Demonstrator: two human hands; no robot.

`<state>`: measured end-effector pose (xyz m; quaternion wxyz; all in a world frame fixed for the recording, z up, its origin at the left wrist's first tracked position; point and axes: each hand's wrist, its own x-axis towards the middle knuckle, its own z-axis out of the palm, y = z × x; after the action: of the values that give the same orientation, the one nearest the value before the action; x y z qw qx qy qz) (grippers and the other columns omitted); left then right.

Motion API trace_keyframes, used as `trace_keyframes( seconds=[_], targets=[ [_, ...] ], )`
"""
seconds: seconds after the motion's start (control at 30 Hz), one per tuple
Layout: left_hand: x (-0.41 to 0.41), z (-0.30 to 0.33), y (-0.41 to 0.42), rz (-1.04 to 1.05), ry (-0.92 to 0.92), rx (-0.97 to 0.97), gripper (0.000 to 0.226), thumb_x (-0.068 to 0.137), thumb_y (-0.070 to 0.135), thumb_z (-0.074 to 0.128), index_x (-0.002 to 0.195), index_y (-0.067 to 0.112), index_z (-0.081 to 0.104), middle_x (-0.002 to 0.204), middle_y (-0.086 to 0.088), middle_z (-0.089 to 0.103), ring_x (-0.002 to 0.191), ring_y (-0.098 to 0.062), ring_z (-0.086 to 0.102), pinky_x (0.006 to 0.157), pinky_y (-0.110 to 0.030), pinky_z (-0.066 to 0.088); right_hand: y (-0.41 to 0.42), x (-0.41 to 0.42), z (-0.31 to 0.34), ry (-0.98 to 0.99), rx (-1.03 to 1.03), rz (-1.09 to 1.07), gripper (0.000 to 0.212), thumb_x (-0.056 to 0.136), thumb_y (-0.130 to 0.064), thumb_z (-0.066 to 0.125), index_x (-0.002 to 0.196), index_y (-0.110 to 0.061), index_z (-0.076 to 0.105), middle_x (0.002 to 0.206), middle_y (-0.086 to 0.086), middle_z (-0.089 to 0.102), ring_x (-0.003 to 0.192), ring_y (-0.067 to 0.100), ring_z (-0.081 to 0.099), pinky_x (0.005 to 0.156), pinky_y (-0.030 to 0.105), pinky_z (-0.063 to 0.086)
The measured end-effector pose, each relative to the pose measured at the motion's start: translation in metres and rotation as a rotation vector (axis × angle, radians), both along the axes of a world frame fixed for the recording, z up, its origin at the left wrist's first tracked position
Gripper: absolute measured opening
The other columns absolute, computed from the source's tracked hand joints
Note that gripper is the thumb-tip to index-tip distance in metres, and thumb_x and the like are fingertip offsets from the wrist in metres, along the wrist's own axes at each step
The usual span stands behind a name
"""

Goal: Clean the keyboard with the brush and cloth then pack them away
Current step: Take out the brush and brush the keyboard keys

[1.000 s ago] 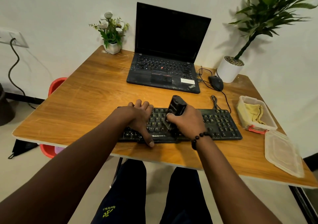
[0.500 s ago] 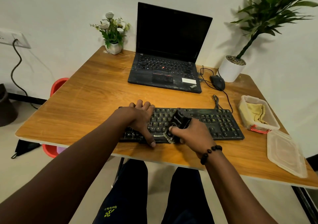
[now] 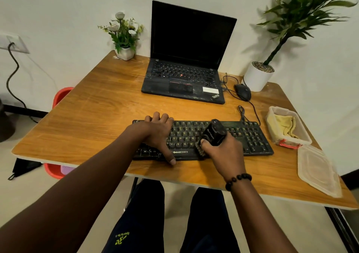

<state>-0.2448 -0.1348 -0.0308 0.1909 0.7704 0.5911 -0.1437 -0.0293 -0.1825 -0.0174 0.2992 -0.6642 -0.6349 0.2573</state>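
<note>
A black keyboard (image 3: pixel 250 136) lies near the front edge of the wooden table (image 3: pixel 101 116). My left hand (image 3: pixel 159 134) rests flat on the keyboard's left part, fingers spread over its far edge and thumb at its front edge. My right hand (image 3: pixel 223 151) is closed around a black brush (image 3: pixel 213 132), whose bristles touch the lower middle keys. A yellow cloth (image 3: pixel 283 126) lies in a clear plastic container (image 3: pixel 303 138) to the right of the keyboard.
The container's lid (image 3: pixel 318 173) lies at the front right corner. An open laptop (image 3: pixel 186 58) stands behind the keyboard, with a wired mouse (image 3: pixel 242 91) and a white potted plant (image 3: pixel 256 76) to its right. A small flower pot (image 3: pixel 124 52) sits at the back left.
My right hand has drawn the brush from the upper key rows toward the keyboard's front edge, then shifted it a little to the right. The left hand has stayed in place.
</note>
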Motion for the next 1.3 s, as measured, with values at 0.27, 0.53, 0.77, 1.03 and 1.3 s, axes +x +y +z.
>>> trace_keyframes(
  seconds=[0.27,0.53,0.77,1.03,1.3],
  targets=[
    [0.029,-0.001,-0.004,-0.008,-0.063,0.052,0.145,0.056,0.083,0.072,0.157,0.010,-0.002,0.160,-0.006,0.005,0.142,-0.035,0.010,0.116,-0.053,0.016,-0.023,0.001,-0.011,0.240,-0.042,-0.134,0.026,0.075,-0.034,0.077,0.095,-0.025,0.063,0.083,-0.015,0.063,0.079,0.001,0.060,0.059,0.013,0.041],
    [0.020,0.004,0.000,0.016,0.082,-0.048,0.154,0.046,0.085,0.075,0.156,0.014,-0.006,0.160,-0.008,0.001,0.144,-0.038,0.007,0.118,-0.057,0.021,-0.018,0.016,-0.020,0.190,0.052,-0.264,0.029,0.075,-0.031,0.078,0.098,-0.021,0.062,0.090,-0.005,0.065,0.085,0.013,0.062,0.069,0.022,0.048],
    [0.024,0.006,0.003,-0.006,0.092,-0.034,0.149,0.044,0.084,0.076,0.155,0.014,0.005,0.156,-0.007,0.010,0.141,-0.035,0.014,0.117,-0.053,0.025,-0.032,0.003,-0.019,0.041,-0.015,-0.069,0.028,0.074,-0.035,0.078,0.095,-0.022,0.065,0.086,-0.008,0.066,0.077,0.004,0.062,0.059,0.013,0.047],
    [0.016,0.008,0.003,-0.011,0.112,-0.047,0.153,0.047,0.080,0.078,0.157,0.016,-0.008,0.161,-0.007,0.006,0.145,-0.035,0.010,0.118,-0.055,0.022,-0.017,0.016,-0.011,0.122,0.044,-0.157,0.033,0.073,-0.029,0.079,0.101,-0.024,0.064,0.092,-0.009,0.066,0.084,0.006,0.062,0.068,0.016,0.049],
    [0.017,0.005,0.006,-0.029,0.117,-0.035,0.154,0.043,0.082,0.078,0.157,0.017,-0.003,0.159,-0.006,0.009,0.143,-0.035,0.013,0.117,-0.055,0.024,-0.032,-0.011,-0.018,-0.060,0.032,0.009,0.025,0.074,-0.030,0.076,0.091,-0.025,0.058,0.085,-0.011,0.061,0.075,0.003,0.058,0.058,0.009,0.043]
  ],
)
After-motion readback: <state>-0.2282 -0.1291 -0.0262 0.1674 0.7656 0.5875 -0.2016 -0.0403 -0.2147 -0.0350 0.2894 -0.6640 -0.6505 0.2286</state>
